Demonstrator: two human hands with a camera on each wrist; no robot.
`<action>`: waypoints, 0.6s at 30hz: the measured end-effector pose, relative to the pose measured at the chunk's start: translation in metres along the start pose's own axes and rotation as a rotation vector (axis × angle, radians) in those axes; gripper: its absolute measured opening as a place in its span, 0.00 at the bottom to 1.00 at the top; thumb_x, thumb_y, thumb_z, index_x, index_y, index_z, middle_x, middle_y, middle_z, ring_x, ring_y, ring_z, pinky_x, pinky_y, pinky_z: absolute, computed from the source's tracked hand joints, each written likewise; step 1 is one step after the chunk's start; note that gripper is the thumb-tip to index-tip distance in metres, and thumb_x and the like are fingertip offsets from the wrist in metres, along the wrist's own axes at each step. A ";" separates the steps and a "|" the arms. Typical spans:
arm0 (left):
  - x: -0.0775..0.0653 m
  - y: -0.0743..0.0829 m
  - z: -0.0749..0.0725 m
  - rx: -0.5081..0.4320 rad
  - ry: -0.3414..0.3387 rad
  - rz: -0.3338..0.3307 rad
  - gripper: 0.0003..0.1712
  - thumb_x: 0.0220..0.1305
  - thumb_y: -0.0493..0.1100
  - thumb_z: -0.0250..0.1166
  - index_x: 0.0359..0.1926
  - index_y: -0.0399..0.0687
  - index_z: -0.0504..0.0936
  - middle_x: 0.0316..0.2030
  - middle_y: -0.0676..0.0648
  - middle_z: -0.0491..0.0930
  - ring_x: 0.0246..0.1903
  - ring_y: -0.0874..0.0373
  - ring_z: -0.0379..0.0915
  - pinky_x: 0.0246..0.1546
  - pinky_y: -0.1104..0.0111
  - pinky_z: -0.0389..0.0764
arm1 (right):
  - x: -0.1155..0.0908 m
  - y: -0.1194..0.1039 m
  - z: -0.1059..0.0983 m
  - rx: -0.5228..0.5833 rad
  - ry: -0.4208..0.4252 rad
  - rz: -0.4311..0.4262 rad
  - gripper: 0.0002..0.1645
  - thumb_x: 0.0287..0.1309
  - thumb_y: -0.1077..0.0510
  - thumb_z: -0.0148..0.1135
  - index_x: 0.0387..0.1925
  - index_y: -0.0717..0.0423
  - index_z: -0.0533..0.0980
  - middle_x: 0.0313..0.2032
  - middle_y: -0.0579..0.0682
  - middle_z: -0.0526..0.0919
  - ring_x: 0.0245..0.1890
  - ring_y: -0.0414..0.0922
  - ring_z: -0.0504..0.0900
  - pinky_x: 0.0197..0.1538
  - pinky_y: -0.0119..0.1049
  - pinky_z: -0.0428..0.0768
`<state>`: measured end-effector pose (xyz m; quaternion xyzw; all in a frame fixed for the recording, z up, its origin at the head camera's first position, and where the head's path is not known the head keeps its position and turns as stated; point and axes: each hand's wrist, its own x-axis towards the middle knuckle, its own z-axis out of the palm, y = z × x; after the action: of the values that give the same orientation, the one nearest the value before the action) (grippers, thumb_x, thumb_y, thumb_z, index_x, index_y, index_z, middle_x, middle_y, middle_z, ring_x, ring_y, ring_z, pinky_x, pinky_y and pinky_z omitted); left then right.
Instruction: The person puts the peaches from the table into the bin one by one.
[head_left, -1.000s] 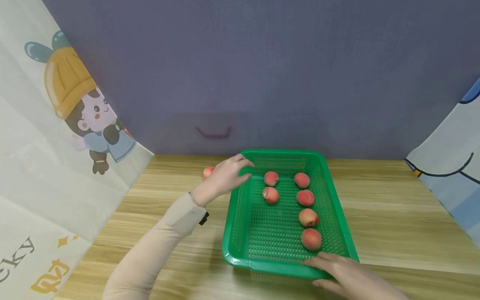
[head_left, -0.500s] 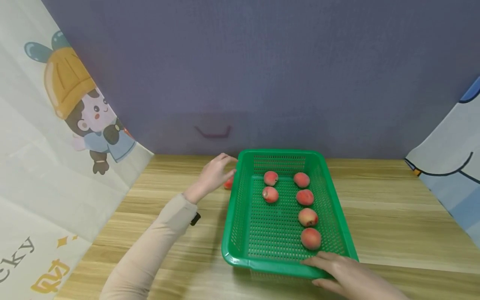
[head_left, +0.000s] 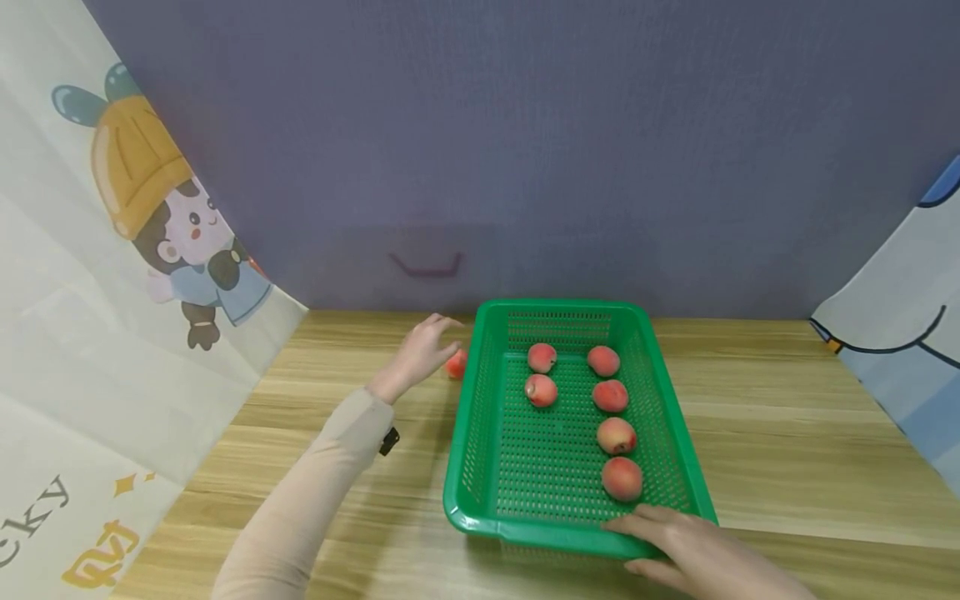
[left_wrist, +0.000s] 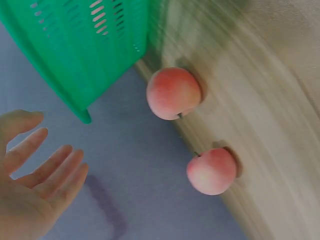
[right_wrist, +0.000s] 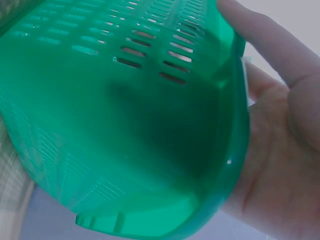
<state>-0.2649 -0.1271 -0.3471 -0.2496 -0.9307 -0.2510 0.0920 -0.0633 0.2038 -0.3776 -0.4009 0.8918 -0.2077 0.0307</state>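
My left hand [head_left: 420,354] hovers just left of the green plastic basket [head_left: 468,442], fingers loosely spread and holding nothing. Close to its fingertips a peach [head_left: 456,364] lies on the table against the basket's left side in the head view. Two peaches show outside the basket in the left wrist view, an upper peach [left_wrist: 174,94] and a lower peach [left_wrist: 212,171]. My right hand [head_left: 693,550] grips the basket's near right rim, its fingers over the edge and the thumb outside. Inside, a column of several peaches [head_left: 611,396] runs along the right, with two peaches [head_left: 541,390] at the left rear.
A wooden table [head_left: 795,433] carries the basket. Behind it stands a grey-purple panel [head_left: 570,150]. A white sheet with a cartoon figure [head_left: 198,225] borders the left, and another printed sheet [head_left: 892,308] the right.
My left hand has drawn back leftward from over the basket's left rim. The peach beside the basket has come into sight, while the one farther left is now hidden. The right hand stays put.
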 end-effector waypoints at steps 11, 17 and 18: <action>0.003 -0.017 0.011 -0.020 -0.052 -0.047 0.21 0.55 0.36 0.60 0.50 0.32 0.72 0.48 0.34 0.70 0.48 0.42 0.68 0.50 0.54 0.68 | 0.000 0.000 0.000 -0.006 -0.006 0.006 0.23 0.54 0.44 0.54 0.50 0.46 0.73 0.46 0.42 0.77 0.43 0.41 0.77 0.34 0.33 0.77; 0.003 -0.023 0.019 0.012 -0.092 -0.083 0.23 0.57 0.42 0.60 0.53 0.35 0.71 0.51 0.36 0.69 0.50 0.42 0.67 0.52 0.49 0.64 | 0.000 0.000 0.000 -0.003 0.004 -0.005 0.23 0.54 0.44 0.54 0.50 0.47 0.73 0.45 0.42 0.77 0.42 0.41 0.77 0.34 0.32 0.77; 0.003 -0.023 0.020 0.023 -0.096 -0.084 0.24 0.57 0.43 0.60 0.53 0.35 0.70 0.52 0.35 0.69 0.51 0.43 0.66 0.52 0.49 0.63 | 0.000 0.000 0.001 -0.004 0.002 -0.004 0.23 0.54 0.44 0.54 0.50 0.47 0.73 0.45 0.42 0.77 0.42 0.41 0.77 0.34 0.32 0.77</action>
<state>-0.2806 -0.1331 -0.3730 -0.2209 -0.9466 -0.2316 0.0392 -0.0630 0.2035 -0.3780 -0.4024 0.8914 -0.2063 0.0285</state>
